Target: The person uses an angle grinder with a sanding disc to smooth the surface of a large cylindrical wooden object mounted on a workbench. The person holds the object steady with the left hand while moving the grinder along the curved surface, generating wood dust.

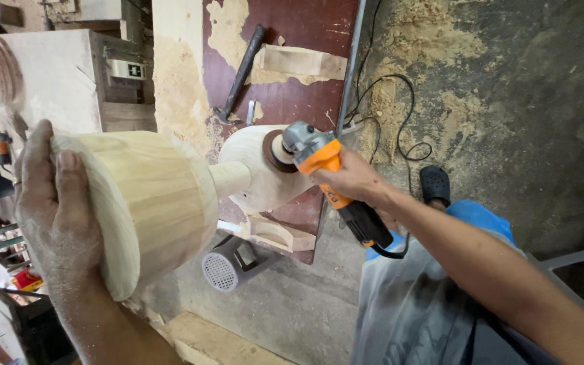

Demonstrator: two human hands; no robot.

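Gripping the orange grinder (329, 177), right hand (354, 179); left hand (52, 209) flat on wood piece (153, 199).
Wood looks heavy, stiff; hold its wide end at picture's left.

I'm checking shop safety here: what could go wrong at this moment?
The right hand alone holds the angle grinder, disc on the turned wooden piece; it might kick. The left hand only braces the wide end, so the piece may slip. The black cable trails near the foot, a likely snag.
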